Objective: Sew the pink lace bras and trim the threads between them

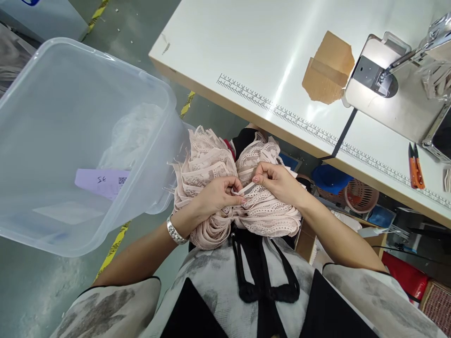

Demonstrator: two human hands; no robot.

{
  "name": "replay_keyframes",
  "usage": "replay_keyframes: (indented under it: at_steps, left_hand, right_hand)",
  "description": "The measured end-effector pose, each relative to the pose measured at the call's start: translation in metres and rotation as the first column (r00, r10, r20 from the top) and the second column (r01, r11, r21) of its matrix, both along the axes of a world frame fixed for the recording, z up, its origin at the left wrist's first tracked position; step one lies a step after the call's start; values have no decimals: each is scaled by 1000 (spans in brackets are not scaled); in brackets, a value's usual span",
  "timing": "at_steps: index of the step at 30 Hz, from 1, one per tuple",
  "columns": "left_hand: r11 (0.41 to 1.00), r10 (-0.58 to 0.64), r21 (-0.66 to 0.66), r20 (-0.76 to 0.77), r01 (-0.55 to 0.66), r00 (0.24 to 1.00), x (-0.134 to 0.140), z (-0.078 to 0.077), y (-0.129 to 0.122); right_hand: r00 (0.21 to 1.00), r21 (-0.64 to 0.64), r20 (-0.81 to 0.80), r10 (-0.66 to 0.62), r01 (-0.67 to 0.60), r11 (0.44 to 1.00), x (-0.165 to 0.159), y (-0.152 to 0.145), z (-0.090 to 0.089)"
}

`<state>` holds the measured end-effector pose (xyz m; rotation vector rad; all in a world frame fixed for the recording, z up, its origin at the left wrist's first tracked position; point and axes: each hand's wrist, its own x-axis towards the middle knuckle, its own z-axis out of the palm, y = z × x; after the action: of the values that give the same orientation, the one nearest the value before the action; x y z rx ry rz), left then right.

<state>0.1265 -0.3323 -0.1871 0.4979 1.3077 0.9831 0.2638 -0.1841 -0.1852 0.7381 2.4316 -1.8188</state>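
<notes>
A thick bundle of pale pink lace pieces [211,171] rests across my lap, gathered near its middle. Over the centre of it, my left hand [223,192] pinches one end of a narrow light strip [247,188]. My right hand [273,180] grips the same strip a little farther right, thumb and fingers closed. The short stretch between my hands lies just above the lace. Whether the strip belongs to one of the lace pieces, I cannot tell.
To the left stands a translucent plastic bin [165,94] holding a purple paper label [100,182] and clear plastic. A white table [225,42] with a printed ruler carries torn cardboard [327,68], a sewing machine [378,75] and orange-handled snips [416,169]. Baskets [361,195] sit beneath.
</notes>
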Motion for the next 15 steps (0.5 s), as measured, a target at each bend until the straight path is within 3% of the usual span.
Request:
replay_keyframes:
  at_steps: [3, 5, 6, 8, 11, 13, 15]
  left_hand:
    - [998, -60, 14, -110, 61, 992, -2, 0, 0]
    - [986, -127, 56, -370, 159, 920, -4, 2, -2]
    - [973, -155, 62, -542, 223, 826, -5, 4, -4]
    - [943, -170, 17, -836, 333, 522, -5, 8, -8]
    - [904, -122, -85, -991, 419, 63, -4, 15, -14]
    - [874, -21, -75, -993, 480, -116, -3, 18, -15]
    - [809, 42, -57, -987, 585, -155, -6, 20, -15]
  right_hand:
    - [1000, 37, -14, 12, -11, 999, 1, 0, 3]
    - [998, 112, -10, 55, -54, 992, 2, -2, 8]
    - [996, 172, 9, 90, -91, 981, 3, -3, 10]
    - [988, 337, 89, 125, -148, 930, 3, -7, 16]
    - [974, 604, 212, 74, -190, 774, 0, -14, 19]
    - [970, 731, 235, 63, -219, 647, -4, -16, 18]
    - [977, 812, 186, 107, -214, 544, -7, -15, 16]
